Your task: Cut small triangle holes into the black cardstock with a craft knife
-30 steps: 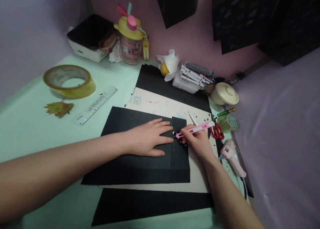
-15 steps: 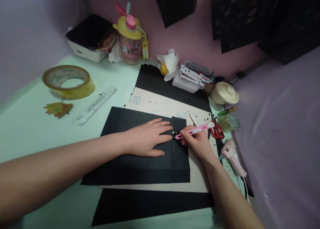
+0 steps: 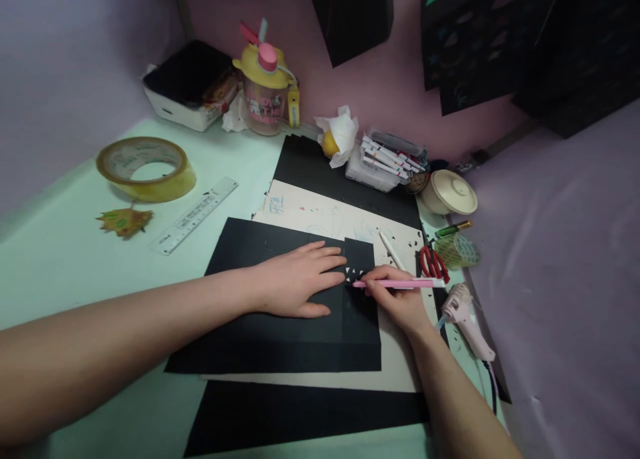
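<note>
Fingers [image 3: 376,287] pinch pink knife [image 3: 400,283], tip on black paper [image 3: 280,339].

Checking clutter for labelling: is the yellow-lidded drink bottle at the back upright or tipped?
Upright. The yellow-lidded drink bottle stands on its base on the pale green table, lid and pink cap on top, beside the pink wall.

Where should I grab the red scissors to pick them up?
By the red handle loops of the scissors, coming from above. They lie flat beside the right hand, with the loops showing and free. The blades are hard to see, so keep fingers on the loops.
</note>
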`<control>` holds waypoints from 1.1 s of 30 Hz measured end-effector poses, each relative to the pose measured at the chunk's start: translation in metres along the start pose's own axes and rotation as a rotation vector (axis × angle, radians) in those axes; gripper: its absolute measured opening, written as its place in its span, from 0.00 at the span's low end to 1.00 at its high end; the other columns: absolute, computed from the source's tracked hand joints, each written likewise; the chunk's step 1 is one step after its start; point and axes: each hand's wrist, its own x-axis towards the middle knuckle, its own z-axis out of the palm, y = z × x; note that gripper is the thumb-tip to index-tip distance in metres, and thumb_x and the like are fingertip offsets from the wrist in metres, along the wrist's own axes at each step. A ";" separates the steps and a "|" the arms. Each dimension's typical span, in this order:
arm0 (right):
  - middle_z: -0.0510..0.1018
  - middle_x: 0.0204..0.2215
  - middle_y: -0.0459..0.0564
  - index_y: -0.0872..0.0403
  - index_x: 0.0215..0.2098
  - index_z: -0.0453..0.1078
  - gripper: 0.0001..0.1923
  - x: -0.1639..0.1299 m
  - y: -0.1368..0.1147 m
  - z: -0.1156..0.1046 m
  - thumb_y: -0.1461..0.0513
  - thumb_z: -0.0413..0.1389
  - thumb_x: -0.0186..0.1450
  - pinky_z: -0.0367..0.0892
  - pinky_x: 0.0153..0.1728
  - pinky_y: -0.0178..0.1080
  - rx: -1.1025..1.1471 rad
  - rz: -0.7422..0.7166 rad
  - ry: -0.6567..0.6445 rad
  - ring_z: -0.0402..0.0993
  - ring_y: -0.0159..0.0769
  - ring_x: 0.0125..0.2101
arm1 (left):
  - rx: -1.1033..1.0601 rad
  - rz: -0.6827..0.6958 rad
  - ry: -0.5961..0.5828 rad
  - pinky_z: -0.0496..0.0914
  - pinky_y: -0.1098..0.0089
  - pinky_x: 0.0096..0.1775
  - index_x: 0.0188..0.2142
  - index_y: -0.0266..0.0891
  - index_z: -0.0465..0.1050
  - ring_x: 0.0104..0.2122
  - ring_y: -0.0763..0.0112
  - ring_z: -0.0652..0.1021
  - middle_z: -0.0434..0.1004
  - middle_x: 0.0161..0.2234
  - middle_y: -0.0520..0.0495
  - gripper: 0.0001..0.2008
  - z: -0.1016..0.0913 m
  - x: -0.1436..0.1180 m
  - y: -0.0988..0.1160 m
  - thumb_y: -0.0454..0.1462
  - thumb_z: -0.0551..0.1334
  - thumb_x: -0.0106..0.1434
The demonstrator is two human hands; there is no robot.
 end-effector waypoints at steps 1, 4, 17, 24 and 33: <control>0.77 0.23 0.46 0.53 0.29 0.74 0.08 0.000 0.000 0.000 0.60 0.57 0.64 0.66 0.26 0.35 -0.017 -0.007 -0.006 0.72 0.33 0.24 | 0.004 -0.003 -0.008 0.49 0.52 0.64 0.57 0.37 0.66 0.64 0.51 0.58 0.60 0.63 0.37 0.27 0.000 0.000 0.000 0.49 0.61 0.63; 0.77 0.23 0.46 0.53 0.28 0.74 0.08 0.001 0.001 0.002 0.59 0.57 0.64 0.66 0.27 0.36 -0.037 -0.001 0.007 0.72 0.34 0.25 | 0.014 -0.008 -0.029 0.49 0.53 0.64 0.58 0.37 0.65 0.65 0.52 0.57 0.59 0.63 0.37 0.28 -0.001 0.000 0.000 0.50 0.59 0.64; 0.73 0.18 0.44 0.53 0.35 0.75 0.08 -0.004 -0.013 0.000 0.56 0.59 0.64 0.66 0.24 0.35 0.111 0.154 0.234 0.70 0.32 0.21 | -0.001 0.007 0.005 0.51 0.51 0.63 0.56 0.36 0.67 0.64 0.49 0.59 0.60 0.63 0.36 0.27 -0.001 0.000 0.000 0.49 0.61 0.63; 0.78 0.26 0.48 0.53 0.40 0.76 0.10 -0.025 -0.023 0.008 0.56 0.61 0.62 0.67 0.23 0.33 0.147 0.294 0.230 0.71 0.31 0.23 | -0.004 0.018 0.014 0.51 0.49 0.63 0.56 0.37 0.68 0.64 0.49 0.59 0.60 0.62 0.35 0.26 0.000 -0.002 0.000 0.48 0.61 0.63; 0.80 0.26 0.49 0.51 0.37 0.78 0.08 -0.036 -0.010 0.024 0.59 0.57 0.64 0.73 0.32 0.39 -0.013 0.157 0.221 0.75 0.36 0.26 | -0.022 0.033 0.026 0.53 0.49 0.62 0.54 0.41 0.70 0.64 0.49 0.59 0.61 0.62 0.36 0.22 0.000 -0.002 -0.002 0.47 0.61 0.63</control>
